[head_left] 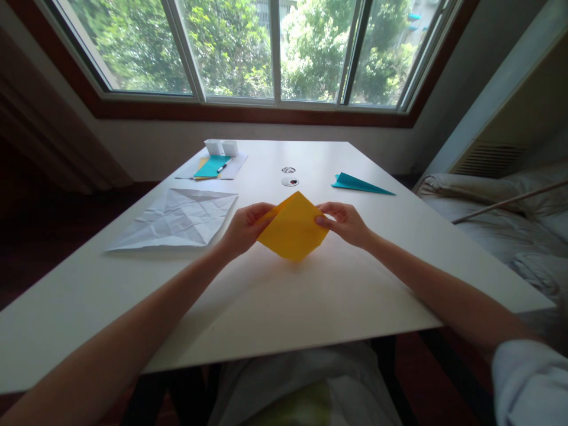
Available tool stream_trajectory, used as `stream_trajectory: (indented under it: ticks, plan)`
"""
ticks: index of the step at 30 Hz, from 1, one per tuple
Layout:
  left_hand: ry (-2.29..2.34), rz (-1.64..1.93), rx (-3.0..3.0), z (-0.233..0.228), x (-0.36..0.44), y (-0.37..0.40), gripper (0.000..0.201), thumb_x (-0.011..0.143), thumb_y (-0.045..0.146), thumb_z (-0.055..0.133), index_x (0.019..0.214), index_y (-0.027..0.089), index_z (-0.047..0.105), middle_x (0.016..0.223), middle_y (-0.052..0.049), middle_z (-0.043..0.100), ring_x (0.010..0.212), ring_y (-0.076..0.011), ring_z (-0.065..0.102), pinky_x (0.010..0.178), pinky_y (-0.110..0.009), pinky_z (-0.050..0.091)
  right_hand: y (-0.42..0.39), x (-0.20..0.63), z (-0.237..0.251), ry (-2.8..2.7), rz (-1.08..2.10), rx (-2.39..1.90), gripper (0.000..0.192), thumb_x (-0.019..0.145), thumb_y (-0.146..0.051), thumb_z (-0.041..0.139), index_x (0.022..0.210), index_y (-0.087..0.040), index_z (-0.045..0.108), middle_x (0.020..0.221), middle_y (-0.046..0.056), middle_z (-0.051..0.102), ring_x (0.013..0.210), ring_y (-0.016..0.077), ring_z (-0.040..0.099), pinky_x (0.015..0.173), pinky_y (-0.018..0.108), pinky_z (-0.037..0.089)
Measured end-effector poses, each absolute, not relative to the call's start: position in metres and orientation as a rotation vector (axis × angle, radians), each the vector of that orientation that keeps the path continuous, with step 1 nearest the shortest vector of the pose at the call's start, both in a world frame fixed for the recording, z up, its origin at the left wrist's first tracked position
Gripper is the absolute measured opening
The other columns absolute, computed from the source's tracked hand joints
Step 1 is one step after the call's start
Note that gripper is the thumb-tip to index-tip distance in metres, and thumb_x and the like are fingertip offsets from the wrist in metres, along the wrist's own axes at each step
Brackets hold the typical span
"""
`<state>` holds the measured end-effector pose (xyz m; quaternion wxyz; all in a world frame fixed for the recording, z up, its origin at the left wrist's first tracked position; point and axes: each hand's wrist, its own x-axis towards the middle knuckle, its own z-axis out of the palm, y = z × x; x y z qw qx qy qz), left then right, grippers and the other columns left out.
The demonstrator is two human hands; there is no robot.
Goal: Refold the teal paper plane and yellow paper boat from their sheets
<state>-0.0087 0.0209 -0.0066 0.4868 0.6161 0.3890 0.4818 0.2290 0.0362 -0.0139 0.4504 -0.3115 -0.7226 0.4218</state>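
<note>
Creased white sheet (175, 219) left of yellow paper (293, 228), teal fold (360, 184) right.

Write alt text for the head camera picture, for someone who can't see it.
Two bare hands, the left hand and right hand, hold a yellow paper square by opposite corners above a white table. A creased white sheet lies to the left, a folded teal paper to the right, under a window.

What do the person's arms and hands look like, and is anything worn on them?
Both forearms are bare, and the left hand and right hand wear no gloves; no rings, watch or bracelet can be seen. Only at the right upper arm does a pale, light-coloured short sleeve show. No sleeve is visible on the left arm.
</note>
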Motion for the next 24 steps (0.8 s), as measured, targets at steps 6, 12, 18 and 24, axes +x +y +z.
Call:
stream_trajectory:
  ticks: [6,12,18,24]
  plan:
    - [0.839,1.309,1.642,-0.009,-0.007,0.02,0.04,0.054,0.024,0.08,0.09,0.022,0.063,0.1,-0.004,0.063,0.087,-0.0188,0.061,0.071,-0.025,0.049,0.039,0.223,-0.017,-1.405,1.332,-0.762,0.026,0.065,-0.041,0.073,0.074,-0.02,0.061,0.078,0.0,0.065,0.072,0.014,0.06,0.07,0.028,0.049]
    - [0.81,1.075,1.568,-0.021,-0.009,0.027,0.037,0.066,0.05,0.068,0.072,0.014,0.068,0.088,-0.01,0.067,0.088,-0.0246,0.061,0.074,-0.033,0.048,0.041,0.222,-0.019,-1.274,1.387,-0.774,0.029,0.062,-0.038,0.076,0.067,-0.017,0.057,0.07,-0.002,0.063,0.065,0.01,0.058,0.061,0.022,0.047]
    - [0.901,1.032,1.292,-0.02,-0.013,0.03,0.053,0.072,0.065,0.051,0.076,0.014,0.066,0.082,-0.008,0.067,0.076,-0.0194,0.062,0.068,-0.032,0.05,0.038,0.224,-0.02,-1.451,1.235,-0.896,0.031,0.063,-0.041,0.074,0.068,-0.017,0.055,0.071,0.0,0.064,0.067,0.0139,0.062,0.059,0.025,0.049]
    - [1.046,0.982,1.469,-0.016,-0.011,0.026,0.053,0.065,0.028,0.069,0.115,0.019,0.053,0.069,0.002,0.058,0.065,-0.0137,0.058,0.06,-0.026,0.048,0.038,0.226,-0.019,-1.591,1.116,-1.027,0.042,0.065,-0.038,0.072,0.099,-0.021,0.055,0.079,0.0,0.064,0.07,0.015,0.063,0.057,0.026,0.051]
